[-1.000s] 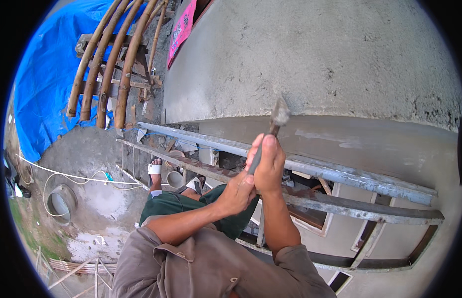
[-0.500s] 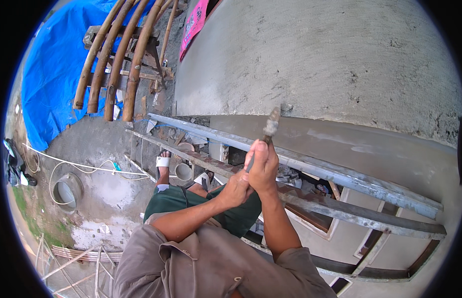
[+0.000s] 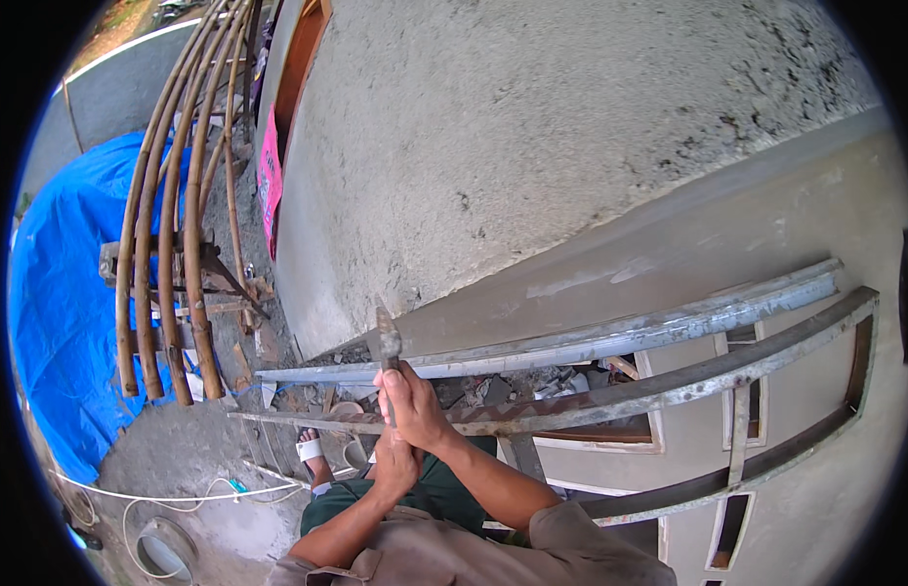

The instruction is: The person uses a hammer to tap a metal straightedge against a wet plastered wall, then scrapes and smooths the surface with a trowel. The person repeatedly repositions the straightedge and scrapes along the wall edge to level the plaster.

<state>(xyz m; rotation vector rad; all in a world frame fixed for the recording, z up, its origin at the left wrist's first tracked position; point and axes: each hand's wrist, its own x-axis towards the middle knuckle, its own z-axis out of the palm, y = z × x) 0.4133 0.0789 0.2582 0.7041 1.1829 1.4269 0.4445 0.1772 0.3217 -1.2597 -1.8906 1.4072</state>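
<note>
Both my hands are wrapped around the dark, slim handle of a tool with a narrow, cement-smeared head (image 3: 388,335); its exact kind I cannot make out. My right hand (image 3: 415,404) grips it higher up, close to the head. Just below, my left hand (image 3: 396,463) closes around the lower end, largely hiding the handle. The tool points up at the lower edge of a rough grey plastered wall (image 3: 493,166). Its tip overlaps that edge in the picture; whether they touch I cannot tell.
A pale metal beam (image 3: 610,335) and a ladder-like metal frame (image 3: 659,389) run across in front of me. Bamboo poles (image 3: 192,283) and a blue tarp (image 3: 63,293) are at left. Rubble lies under the beam; a round tub (image 3: 166,549) stands lower left.
My view has swung, so the wall fills more of it and the poles sit lower. Hands and tool now appear further left and lower, the grip unchanged.
</note>
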